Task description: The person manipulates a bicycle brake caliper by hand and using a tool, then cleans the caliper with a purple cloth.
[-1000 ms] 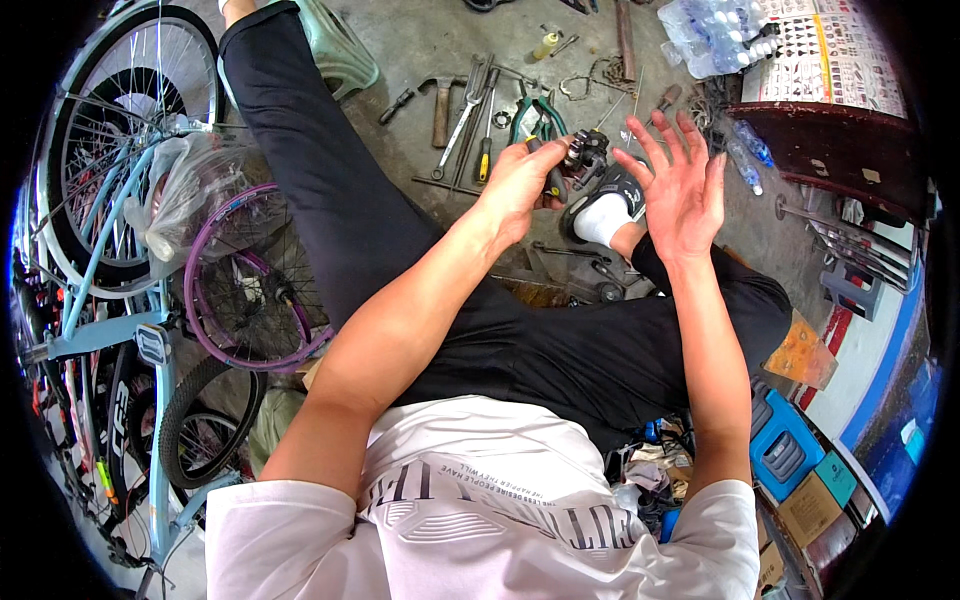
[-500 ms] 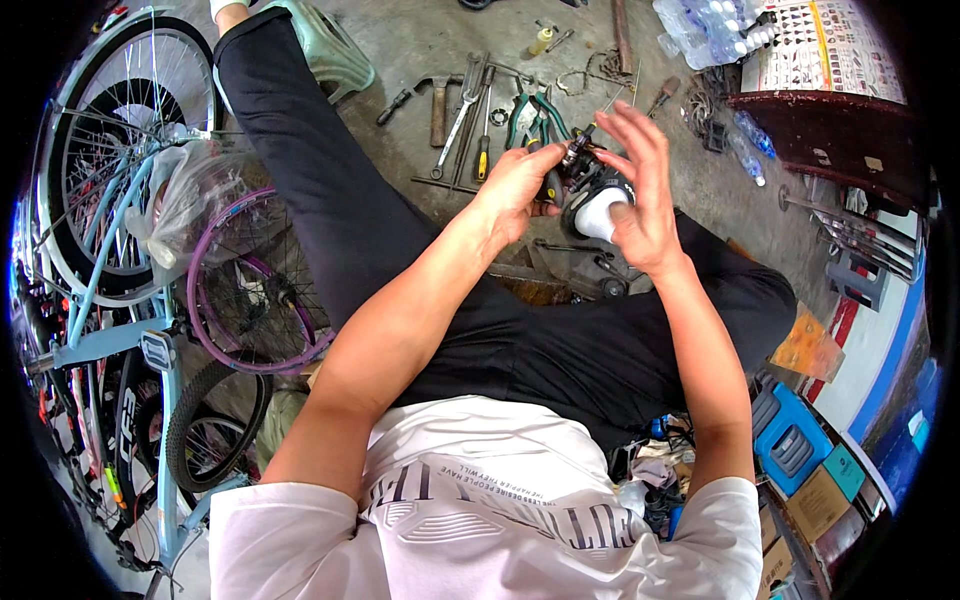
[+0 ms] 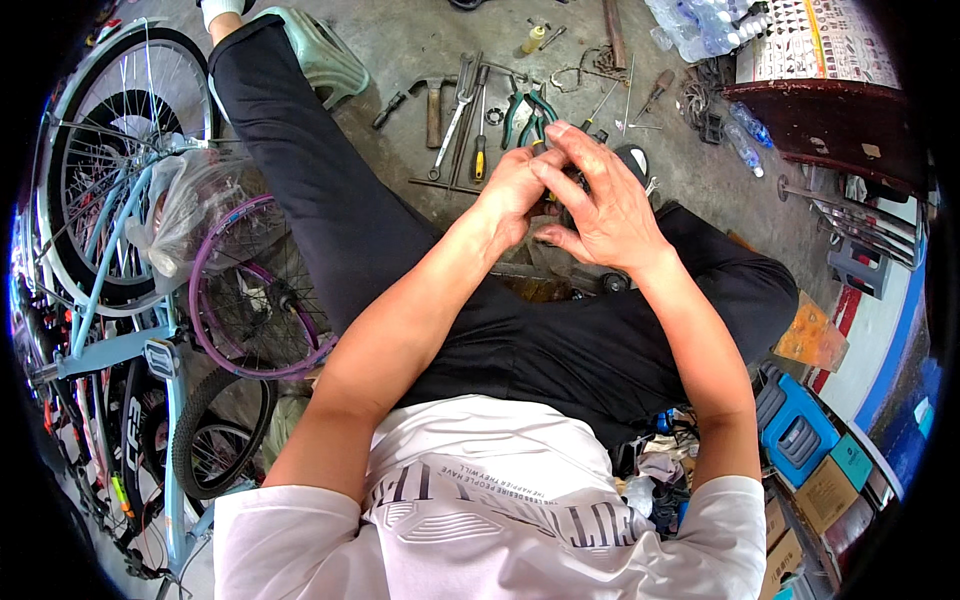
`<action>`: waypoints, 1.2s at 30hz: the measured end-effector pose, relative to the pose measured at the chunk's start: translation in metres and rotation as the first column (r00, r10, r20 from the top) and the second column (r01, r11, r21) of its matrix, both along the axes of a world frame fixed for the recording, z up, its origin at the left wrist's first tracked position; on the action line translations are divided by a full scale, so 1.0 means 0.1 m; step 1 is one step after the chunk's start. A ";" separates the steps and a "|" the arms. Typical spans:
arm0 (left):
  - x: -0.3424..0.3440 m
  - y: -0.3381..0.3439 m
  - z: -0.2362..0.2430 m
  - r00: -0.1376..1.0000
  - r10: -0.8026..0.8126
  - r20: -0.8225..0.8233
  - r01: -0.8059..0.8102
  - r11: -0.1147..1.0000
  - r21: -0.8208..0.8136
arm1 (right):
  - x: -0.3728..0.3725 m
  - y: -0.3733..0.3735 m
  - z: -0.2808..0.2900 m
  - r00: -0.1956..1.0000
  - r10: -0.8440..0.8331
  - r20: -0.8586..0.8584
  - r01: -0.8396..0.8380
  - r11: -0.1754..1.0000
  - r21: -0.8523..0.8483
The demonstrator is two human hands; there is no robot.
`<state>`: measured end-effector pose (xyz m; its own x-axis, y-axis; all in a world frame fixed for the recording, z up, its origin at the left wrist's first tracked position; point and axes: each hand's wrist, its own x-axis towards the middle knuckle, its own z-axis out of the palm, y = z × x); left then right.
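Observation:
My left hand (image 3: 517,190) is closed, thumb on top, around a small dark metal part, mostly covered by my hands. My right hand (image 3: 603,208) reaches across in front of it, fingers stretched over the left fingertips and thumb held apart below. Past my hands, hand tools lie on the concrete floor: a hammer (image 3: 433,122), a long silver wrench (image 3: 452,130), a screwdriver with a yellow and black handle (image 3: 479,160) and green-handled pliers (image 3: 513,115). The dark shoe (image 3: 634,158) on my right foot shows just beyond the right hand.
To the left stand a light blue bicycle frame (image 3: 105,352), a purple wheel rim (image 3: 197,290) and a loose tyre (image 3: 180,440). A pale green stool (image 3: 335,60) is by my left foot. Plastic bottles (image 3: 700,30) and a dark red cabinet (image 3: 815,125) are at far right.
My right hand has moved left and turned over the left hand, covering the dark part seen between them before. The shoe has come into clearer view. My left hand has stayed nearly still.

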<state>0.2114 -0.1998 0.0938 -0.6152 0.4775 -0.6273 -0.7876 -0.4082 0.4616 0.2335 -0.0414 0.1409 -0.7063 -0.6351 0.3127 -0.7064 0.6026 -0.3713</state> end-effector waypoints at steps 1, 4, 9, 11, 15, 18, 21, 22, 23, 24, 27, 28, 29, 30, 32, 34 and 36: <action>0.01 0.00 0.02 1.000 0.021 0.000 -0.021 1.000 0.013 | 0.01 0.00 0.01 1.000 0.009 0.016 -0.009 1.000 0.008; 0.02 -0.05 -0.03 1.000 -0.009 -0.004 0.010 0.997 0.072 | 0.03 0.01 0.03 0.999 0.032 0.043 -0.032 0.999 0.008; 0.03 0.00 -0.12 0.994 0.108 -0.028 -0.100 0.974 0.203 | -0.02 0.04 -0.05 1.000 -0.001 -0.001 0.001 0.995 -0.105; 0.04 -0.01 -0.22 0.992 0.125 -0.015 -0.121 0.982 0.144 | -0.02 0.04 0.02 0.996 0.048 0.070 -0.036 0.985 -0.167; 0.07 0.01 -0.21 0.992 0.120 -0.041 -0.117 0.990 0.084 | -0.02 0.11 0.08 0.985 0.070 0.158 -0.026 0.963 -0.269; 0.06 0.01 -0.16 0.992 0.098 -0.084 -0.093 0.994 0.063 | -0.01 0.15 0.09 0.928 -0.015 0.373 0.194 0.874 -0.446; 0.04 0.02 -0.12 0.990 0.103 -0.100 -0.105 0.994 -0.021 | -0.06 0.10 0.10 0.731 0.220 0.646 0.560 0.348 -0.752; 0.02 0.03 -0.11 0.982 0.089 -0.169 -0.096 0.995 -0.032 | -0.07 0.10 0.14 0.705 0.249 0.664 0.621 0.235 -0.748; 0.01 0.04 -0.14 0.969 0.076 -0.236 -0.098 0.992 -0.082 | -0.07 0.10 0.18 0.681 0.282 0.676 0.674 0.121 -0.729; -0.01 0.04 -0.18 0.952 0.060 -0.301 -0.104 0.986 -0.132 | -0.10 0.10 0.22 0.646 0.304 0.700 0.734 0.005 -0.679; -0.04 0.07 -0.21 0.922 0.032 -0.385 -0.120 0.971 -0.206 | -0.12 0.23 0.20 0.546 0.487 0.681 0.832 -0.226 -0.506; -0.05 0.06 -0.21 0.923 0.013 -0.385 -0.103 0.971 -0.214 | -0.13 0.23 0.19 0.522 0.485 0.701 0.853 -0.272 -0.447; -0.06 0.06 -0.22 0.923 -0.006 -0.385 -0.086 0.971 -0.221 | -0.13 0.24 0.19 0.510 0.486 0.710 0.860 -0.280 -0.426; -0.05 0.06 -0.22 0.938 0.036 -0.346 -0.108 0.975 -0.194 | -0.13 0.25 0.19 0.497 0.487 0.718 0.867 -0.288 -0.406; -0.04 0.05 -0.20 0.959 0.117 -0.260 -0.158 0.977 -0.142 | -0.13 0.26 0.20 0.496 0.479 0.725 0.869 -0.282 -0.408; -0.07 0.01 -0.20 0.951 0.095 -0.294 -0.162 0.963 -0.215 | -0.15 0.27 0.22 0.520 0.460 0.720 0.854 -0.254 -0.454; -0.06 -0.02 -0.19 0.948 0.096 -0.302 -0.177 0.950 -0.255 | -0.15 0.23 0.24 0.562 0.420 0.713 0.822 -0.186 -0.538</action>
<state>0.2051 -0.2020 0.0745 -0.8331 0.2094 -0.5120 -0.5531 -0.3268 0.7663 0.2185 -0.0185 0.1653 -0.9481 0.0996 -0.3020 0.1328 -0.7388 -0.6607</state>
